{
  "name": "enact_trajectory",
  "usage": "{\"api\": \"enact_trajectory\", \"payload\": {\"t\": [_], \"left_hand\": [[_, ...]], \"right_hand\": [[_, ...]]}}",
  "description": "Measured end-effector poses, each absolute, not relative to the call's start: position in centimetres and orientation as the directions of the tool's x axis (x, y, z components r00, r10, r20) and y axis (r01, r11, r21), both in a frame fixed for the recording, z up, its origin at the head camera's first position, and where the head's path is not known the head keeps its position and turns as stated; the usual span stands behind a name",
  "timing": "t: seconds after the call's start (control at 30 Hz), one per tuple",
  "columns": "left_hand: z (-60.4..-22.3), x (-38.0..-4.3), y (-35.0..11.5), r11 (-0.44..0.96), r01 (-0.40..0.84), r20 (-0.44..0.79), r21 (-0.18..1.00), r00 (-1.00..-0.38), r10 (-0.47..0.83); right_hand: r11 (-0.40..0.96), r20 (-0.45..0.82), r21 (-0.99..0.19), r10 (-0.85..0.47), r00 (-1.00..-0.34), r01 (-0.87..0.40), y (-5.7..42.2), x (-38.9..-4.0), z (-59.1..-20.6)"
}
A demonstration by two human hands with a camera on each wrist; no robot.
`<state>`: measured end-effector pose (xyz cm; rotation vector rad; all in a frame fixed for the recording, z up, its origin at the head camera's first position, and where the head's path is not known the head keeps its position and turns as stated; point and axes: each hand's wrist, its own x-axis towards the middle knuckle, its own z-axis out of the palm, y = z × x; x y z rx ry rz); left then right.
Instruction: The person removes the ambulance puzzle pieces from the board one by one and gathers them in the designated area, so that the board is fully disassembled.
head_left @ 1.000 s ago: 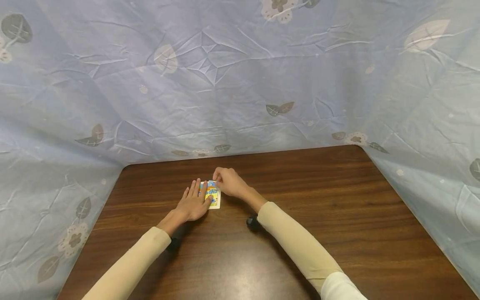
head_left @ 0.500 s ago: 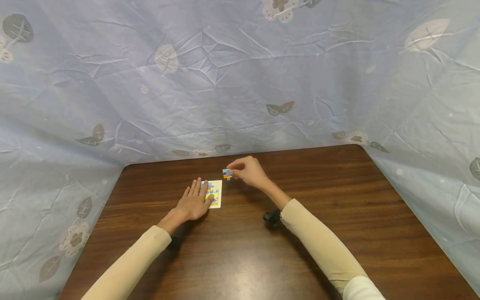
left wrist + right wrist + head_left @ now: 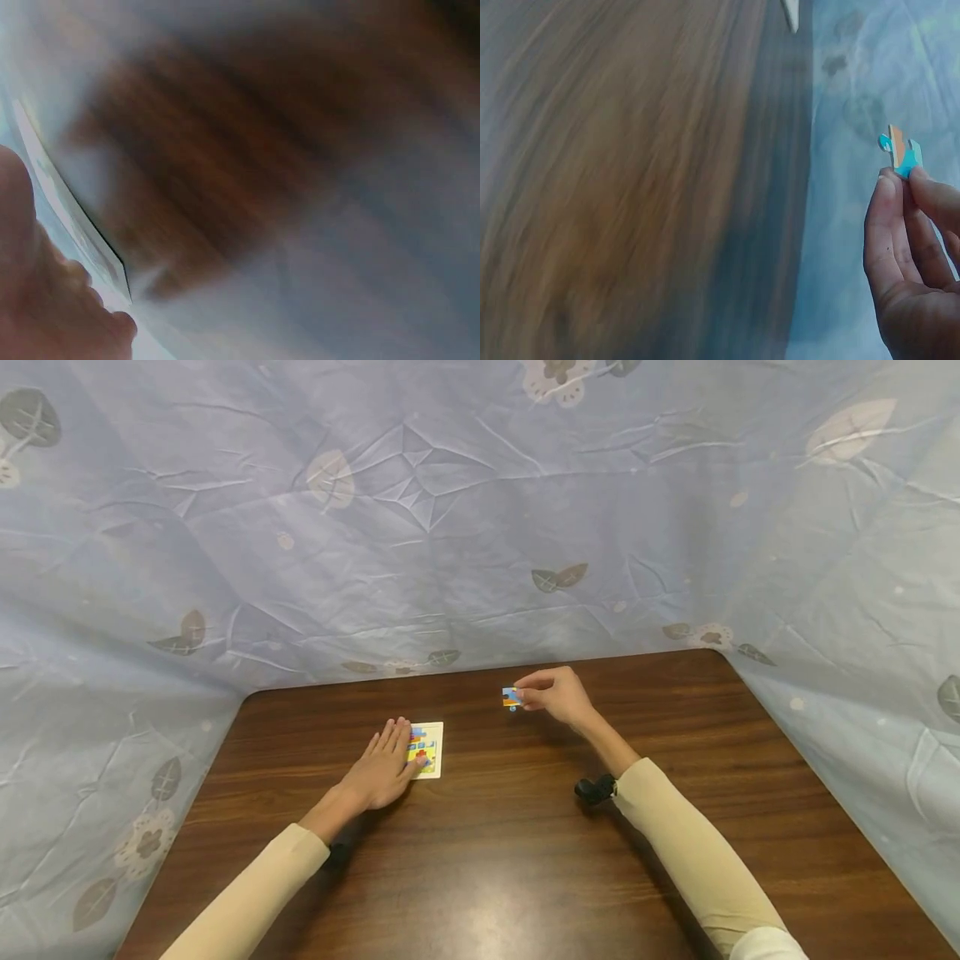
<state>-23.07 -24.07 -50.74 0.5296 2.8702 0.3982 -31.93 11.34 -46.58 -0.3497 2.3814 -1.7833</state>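
A small jigsaw puzzle (image 3: 429,737) with a cream border and a yellow, blue and orange picture lies toward the back left of the table. My left hand (image 3: 381,772) rests flat across its left side with straight fingers, hiding that part. To the right, my right hand (image 3: 558,695) pinches a puzzle piece (image 3: 511,697) between thumb and fingertips, held up over the table's back part. In the right wrist view the puzzle piece (image 3: 901,153) shows blue and orange, with a rounded tab sticking out. The left wrist view catches the puzzle's pale edge (image 3: 75,214) beside the hand.
The brown wood-grain table (image 3: 480,852) reaches back to a pale blue curtain (image 3: 465,552) with leaf prints, which hangs behind it and at both sides. A black wrist camera (image 3: 595,789) sits under the right forearm.
My right hand has lifted the puzzle piece from the puzzle's top right and carried it rightward. The left hand stays on the puzzle, its fingers and thumb shifted slightly.
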Motion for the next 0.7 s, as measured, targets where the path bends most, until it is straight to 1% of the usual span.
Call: {"api": "enact_trajectory", "payload": {"t": [0.13,0.27,0.5,0.7], "left_hand": [[-50.8,-22.7,-24.5,0.888,0.401,-0.125,0.223,-0.892,0.434],[-50.9,-22.3,-24.9,0.873,0.454,-0.109,0.18,-0.872,0.477],[-51.0,-21.7,-25.8,0.865,0.469,-0.072,0.177,-0.87,0.487],[-51.3,-21.6,-26.6,0.87,0.463,-0.06,0.172,-0.876,0.478]], "right_hand": [[0.298,-0.042,-0.954,-0.247,-0.968,-0.035,13.5,-32.3,-47.3],[0.299,-0.084,-0.954,-0.23,-0.97,0.012,15.2,-32.7,-47.8],[0.313,-0.136,-0.947,-0.197,-0.971,0.069,18.0,-32.9,-48.3],[0.345,-0.173,-0.933,-0.195,-0.965,0.097,20.2,-32.7,-48.7]]}}
